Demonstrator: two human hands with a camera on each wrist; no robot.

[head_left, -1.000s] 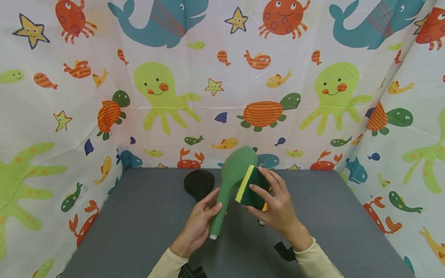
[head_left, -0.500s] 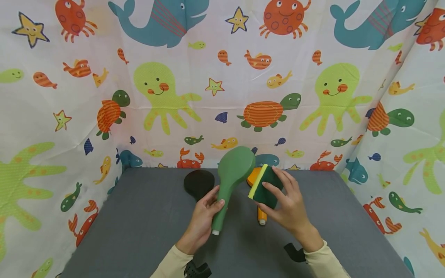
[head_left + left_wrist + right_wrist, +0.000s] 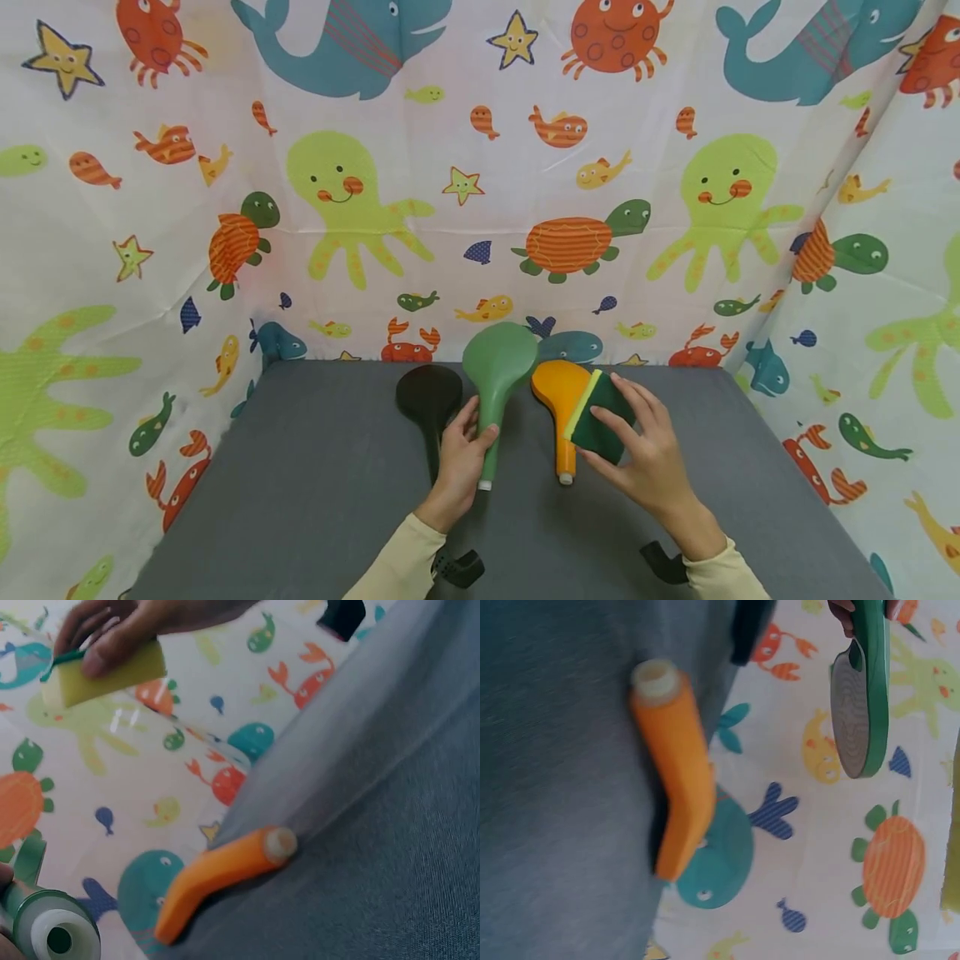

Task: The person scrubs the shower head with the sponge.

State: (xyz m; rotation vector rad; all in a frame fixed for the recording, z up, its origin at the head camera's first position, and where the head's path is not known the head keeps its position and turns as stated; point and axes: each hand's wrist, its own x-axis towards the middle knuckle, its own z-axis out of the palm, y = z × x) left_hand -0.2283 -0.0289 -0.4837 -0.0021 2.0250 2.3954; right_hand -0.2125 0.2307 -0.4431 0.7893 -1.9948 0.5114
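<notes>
My left hand (image 3: 459,468) grips a green hand shower head (image 3: 498,360) by its handle, held above the table with the head up. The right wrist view shows its pale, ringed spray face (image 3: 850,716); in the left wrist view the hollow white end of the handle (image 3: 66,937) faces the camera. Off to the right, my right hand (image 3: 654,454) pinches a sponge (image 3: 606,421), dark green on one side and yellow on the other. A gap separates sponge and green shower head. Behind the sponge lies an orange shower head (image 3: 559,390), partly covered by it in the head view.
A black shower head (image 3: 427,398) lies on the grey table (image 3: 315,483) to the left, its handle partly behind my left hand. A white curtain (image 3: 465,217) printed with sea animals stands along the back and both sides. Black straps (image 3: 461,569) sit near my wrists.
The sponge has moved right, away from the green shower head it was against, uncovering the orange one. My left hand has shifted right and forward, and the green shower head now stands straighter.
</notes>
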